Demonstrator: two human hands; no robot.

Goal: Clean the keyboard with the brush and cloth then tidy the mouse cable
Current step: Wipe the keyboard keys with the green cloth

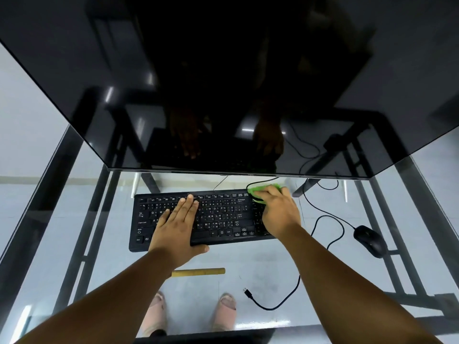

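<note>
A glass desk (248, 264) on a dark frame shows pale floor tiles beneath. The left hand (177, 225) lies flat, fingers straight, on the keyboard (218, 214). The right hand (278, 211) presses a green cloth (258, 189) on its far right corner. The mouse (370, 240) sits right; its cable (320, 219) trails loose.

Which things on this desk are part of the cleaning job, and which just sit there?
Part of the job: keyboard, green cloth under the right hand, brush handle, mouse, mouse cable.
Just there: monitor, glass table.
</note>
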